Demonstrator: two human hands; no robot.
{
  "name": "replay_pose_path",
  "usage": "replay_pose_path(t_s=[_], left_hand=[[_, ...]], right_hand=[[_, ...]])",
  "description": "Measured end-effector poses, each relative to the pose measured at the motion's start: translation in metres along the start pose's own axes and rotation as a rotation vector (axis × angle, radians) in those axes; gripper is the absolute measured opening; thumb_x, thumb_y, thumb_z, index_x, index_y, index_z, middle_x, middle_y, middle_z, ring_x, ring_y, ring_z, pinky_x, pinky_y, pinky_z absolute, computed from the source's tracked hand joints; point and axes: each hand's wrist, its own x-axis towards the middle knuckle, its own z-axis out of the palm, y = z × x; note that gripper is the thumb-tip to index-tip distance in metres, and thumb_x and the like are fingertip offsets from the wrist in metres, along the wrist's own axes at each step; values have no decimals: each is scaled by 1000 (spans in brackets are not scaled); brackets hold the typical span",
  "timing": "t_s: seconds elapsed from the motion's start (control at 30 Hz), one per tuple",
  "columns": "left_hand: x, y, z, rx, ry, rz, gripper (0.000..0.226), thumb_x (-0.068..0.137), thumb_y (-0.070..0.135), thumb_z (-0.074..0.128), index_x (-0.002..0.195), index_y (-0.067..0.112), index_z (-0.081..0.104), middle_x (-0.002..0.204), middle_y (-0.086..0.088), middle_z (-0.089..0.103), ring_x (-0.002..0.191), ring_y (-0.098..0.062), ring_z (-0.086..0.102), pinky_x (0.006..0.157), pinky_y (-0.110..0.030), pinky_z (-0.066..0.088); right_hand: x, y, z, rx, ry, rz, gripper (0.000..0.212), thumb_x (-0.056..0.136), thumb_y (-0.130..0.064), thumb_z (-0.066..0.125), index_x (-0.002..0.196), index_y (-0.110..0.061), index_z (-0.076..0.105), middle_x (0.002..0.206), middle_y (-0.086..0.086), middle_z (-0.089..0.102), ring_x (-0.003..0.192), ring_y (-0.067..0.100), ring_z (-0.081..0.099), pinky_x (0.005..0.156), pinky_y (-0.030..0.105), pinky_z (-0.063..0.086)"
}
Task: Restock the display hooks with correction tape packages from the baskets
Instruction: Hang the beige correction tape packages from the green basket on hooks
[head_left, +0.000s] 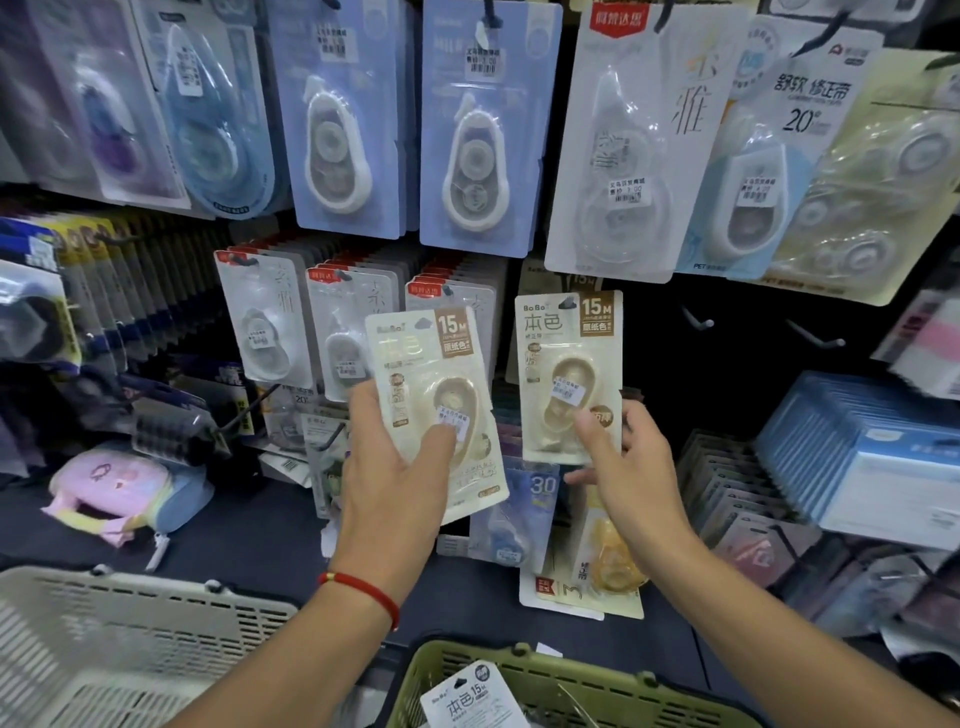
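My left hand (387, 457) grips a cream 15M correction tape package (431, 364) by its lower part and holds it up in front of the display. My right hand (631, 452) holds the bottom edge of a second cream 15M package (569, 358), whose top hole sits on a dark hook (569, 302). A green basket (519, 675) at the bottom centre contains a white 15M package (470, 699). A beige basket (104, 639) stands at the bottom left.
Rows of hung correction tape packages (467, 130) fill the wall above. Two bare hooks (698, 319) stick out right of the hung package. Stacked blue boxes (872, 452) sit at the right, and a pink pouch (124, 483) lies on the dark shelf at the left.
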Motion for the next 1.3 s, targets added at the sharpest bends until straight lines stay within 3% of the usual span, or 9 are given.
replay_pose_path(t_s=[0.07,0.17,0.3,0.47,0.57,0.77,0.93,1.13,1.3], left_hand=[[0,0,1,10,-39,26,36,98,21,70,119,44,52,109,26,72,97,4,71,73,-18,59],[-1,-1,1,0,-123,43,40,102,24,68,133,40,49,122,22,71,111,0,70,91,-30,57],[-1,-5,-3,0,-224,53,41,105,25,62,136,45,44,126,34,65,115,9,64,88,-10,53],[0,-7,-6,-9,-313,46,40,106,33,57,136,52,39,129,35,63,117,11,63,89,-7,51],[1,-7,-2,-45,-345,48,44,105,33,58,142,46,38,132,28,64,120,4,65,93,-15,55],[-7,-1,16,-111,-418,17,50,103,32,63,147,36,40,133,9,71,122,-12,69,103,-37,57],[-9,2,24,-157,-451,-74,55,96,35,71,143,46,45,122,2,77,113,-19,74,98,-42,60],[-10,3,29,-88,-451,-143,89,91,0,77,158,38,33,111,-8,74,92,-15,74,73,-27,62],[-8,8,30,-53,-423,-148,91,89,-11,73,161,28,34,106,-8,73,87,-12,71,82,-33,64]], right_hand=[[24,9,14,-53,34,26,17,94,-61,58,105,-48,58,105,-14,72,76,9,75,57,27,62],[76,26,39,-133,138,149,48,96,-60,56,129,-25,54,87,-10,61,55,9,69,47,29,59],[123,39,49,-124,125,353,91,74,-80,56,129,-8,55,90,8,68,62,20,70,41,31,55],[98,43,30,-307,57,362,76,89,-70,55,134,-9,48,67,5,73,46,20,70,64,53,66],[50,21,9,-295,-49,154,69,94,-59,53,153,-31,30,75,-13,75,57,10,71,63,40,57],[-23,-36,-17,-3,-421,18,32,96,-53,65,119,-31,68,110,-10,77,98,6,74,79,21,59],[-31,-44,-17,68,-324,20,21,99,-24,72,117,-22,61,106,-13,79,94,7,77,76,17,59],[-25,-47,-21,74,-232,-14,21,103,-34,67,120,-30,57,114,-14,76,105,8,74,85,31,62],[-20,-47,-17,168,-202,29,20,103,-35,66,119,-25,58,102,-1,78,86,26,78,54,31,57]])
